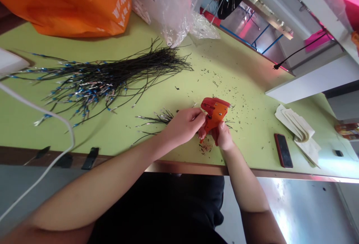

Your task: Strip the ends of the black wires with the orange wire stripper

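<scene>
My right hand (225, 136) is wrapped around the handles of an orange and red wire stripper (217, 114), held above the table. Close against the stripper's jaw side, the fingers of my left hand (187, 124) are pinched together; whatever they grip is too small or hidden to make out. Short black wires with bare, silvery ends (162, 117) lie beneath and left of that hand, partly covered by it. Farther left spreads a large bundle of long black wires (126, 68), many with blue and metal terminals at their left ends.
Bits of cut insulation (215, 83) litter the green table (246, 87). An orange bag (84, 8) and a clear plastic bag (165, 5) stand at the back. To the right are a phone (283, 150) and folded cloth (297, 128). A white cable (42, 105) crosses the left side.
</scene>
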Demonstrator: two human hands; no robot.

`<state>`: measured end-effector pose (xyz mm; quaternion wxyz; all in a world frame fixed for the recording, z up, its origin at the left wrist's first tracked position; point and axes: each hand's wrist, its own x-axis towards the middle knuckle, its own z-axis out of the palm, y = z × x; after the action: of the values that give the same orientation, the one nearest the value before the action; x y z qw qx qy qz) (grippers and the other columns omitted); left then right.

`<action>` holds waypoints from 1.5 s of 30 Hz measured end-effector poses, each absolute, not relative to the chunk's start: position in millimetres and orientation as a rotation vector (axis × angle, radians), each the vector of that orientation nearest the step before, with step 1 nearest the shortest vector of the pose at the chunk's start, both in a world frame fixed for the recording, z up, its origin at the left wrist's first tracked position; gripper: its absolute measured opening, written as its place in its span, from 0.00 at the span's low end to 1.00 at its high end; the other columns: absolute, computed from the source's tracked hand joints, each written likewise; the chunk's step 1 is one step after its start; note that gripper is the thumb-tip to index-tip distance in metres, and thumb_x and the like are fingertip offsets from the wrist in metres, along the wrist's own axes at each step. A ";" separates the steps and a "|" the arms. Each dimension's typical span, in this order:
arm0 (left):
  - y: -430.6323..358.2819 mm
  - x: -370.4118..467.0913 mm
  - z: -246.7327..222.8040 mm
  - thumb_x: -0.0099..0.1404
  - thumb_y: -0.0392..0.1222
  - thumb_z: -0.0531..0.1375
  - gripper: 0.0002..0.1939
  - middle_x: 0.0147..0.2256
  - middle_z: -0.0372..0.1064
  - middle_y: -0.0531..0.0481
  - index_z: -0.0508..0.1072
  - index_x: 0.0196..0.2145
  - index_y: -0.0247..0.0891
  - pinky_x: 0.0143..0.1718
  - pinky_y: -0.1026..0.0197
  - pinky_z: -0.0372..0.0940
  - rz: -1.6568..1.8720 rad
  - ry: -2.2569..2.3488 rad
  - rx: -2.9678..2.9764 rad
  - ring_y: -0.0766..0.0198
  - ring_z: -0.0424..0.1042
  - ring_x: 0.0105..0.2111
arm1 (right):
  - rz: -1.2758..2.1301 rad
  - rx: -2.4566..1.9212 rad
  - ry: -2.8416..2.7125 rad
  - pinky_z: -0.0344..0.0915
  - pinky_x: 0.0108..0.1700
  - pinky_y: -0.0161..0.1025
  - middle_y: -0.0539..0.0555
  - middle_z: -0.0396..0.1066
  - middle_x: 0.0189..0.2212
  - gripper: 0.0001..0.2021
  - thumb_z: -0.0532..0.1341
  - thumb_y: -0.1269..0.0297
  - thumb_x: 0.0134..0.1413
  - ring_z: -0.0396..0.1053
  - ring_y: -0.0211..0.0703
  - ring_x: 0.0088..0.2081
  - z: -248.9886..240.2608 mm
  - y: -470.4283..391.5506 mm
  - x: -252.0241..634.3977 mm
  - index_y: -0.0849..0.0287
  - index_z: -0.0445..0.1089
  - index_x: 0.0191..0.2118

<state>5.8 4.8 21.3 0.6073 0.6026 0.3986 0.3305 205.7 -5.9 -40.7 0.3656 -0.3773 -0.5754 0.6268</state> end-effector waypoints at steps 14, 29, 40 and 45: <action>7.0 5.9 19.5 0.74 0.46 0.49 0.19 0.22 0.73 0.54 0.66 0.25 0.41 0.30 0.62 0.65 0.778 0.863 1.369 0.63 0.74 0.25 | 1.720 -0.857 -1.301 0.70 0.23 0.39 0.47 0.65 0.18 0.28 0.56 0.32 0.63 0.66 0.40 0.20 -25.0 -7.0 194.4 0.55 0.70 0.34; 0.5 10.3 -2.9 0.76 0.43 0.50 0.18 0.20 0.69 0.52 0.72 0.31 0.40 0.23 0.60 0.42 1.032 1.395 2.387 0.65 0.61 0.19 | 1.727 -0.898 -1.203 0.75 0.28 0.42 0.51 0.67 0.22 0.33 0.50 0.28 0.62 0.71 0.43 0.26 -34.9 -3.7 196.7 0.56 0.70 0.32; 2.5 9.0 -6.5 0.74 0.38 0.55 0.12 0.22 0.73 0.54 0.75 0.33 0.38 0.23 0.61 0.49 1.210 1.392 2.430 0.67 0.65 0.20 | 1.711 -0.908 -1.280 0.76 0.32 0.46 0.54 0.73 0.28 0.35 0.50 0.26 0.62 0.74 0.47 0.30 -37.9 -4.2 202.6 0.56 0.73 0.35; 3.1 7.5 -3.9 0.73 0.37 0.55 0.12 0.23 0.73 0.53 0.73 0.31 0.38 0.22 0.62 0.47 1.182 1.429 2.475 0.67 0.66 0.20 | 1.716 -0.920 -1.282 0.76 0.33 0.44 0.54 0.73 0.28 0.35 0.52 0.26 0.61 0.74 0.45 0.30 -33.1 -5.2 200.3 0.57 0.74 0.35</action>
<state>7.5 3.1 -3.9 0.0243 0.8000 0.4620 0.3820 200.3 -5.2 -33.1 0.3942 -0.3626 -0.5055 0.6764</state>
